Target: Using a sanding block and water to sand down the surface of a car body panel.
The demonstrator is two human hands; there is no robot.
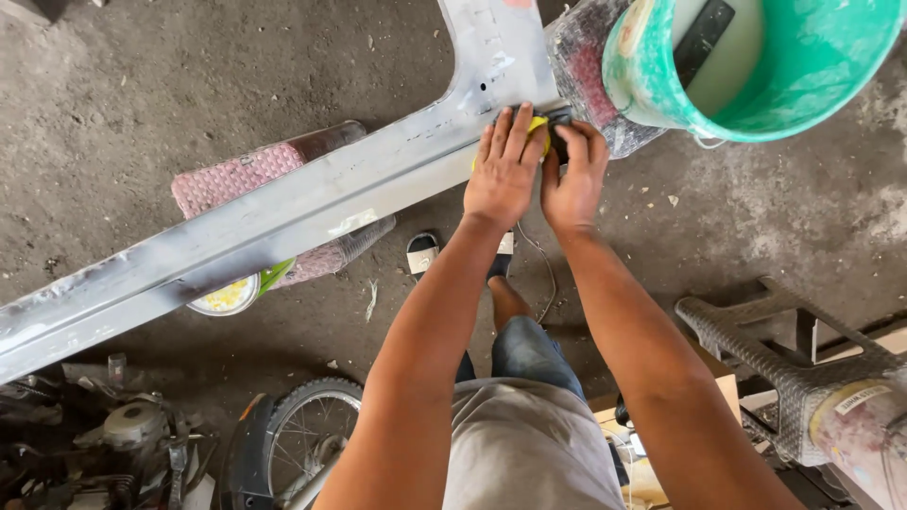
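Left hand (504,170) lay flat, fingers spread, pressing a yellow sanding pad (539,134) onto the grey metal panel (312,203). Right hand (572,175) curled beside it, gripping the pad's dark edge, just by the green bucket (803,85)

Long metal panel (283,212) runs from lower left to top centre, resting on a stool (255,179) mid-span and another stool (586,76) at its far end. Bucket (756,76) sits on that far stool, right of panel. Both hands, left hand (505,170) and right hand (573,175), press side by side on the panel's near edge. Wheel (307,434) lies below on floor (142,85); third stool (784,368) lower right.
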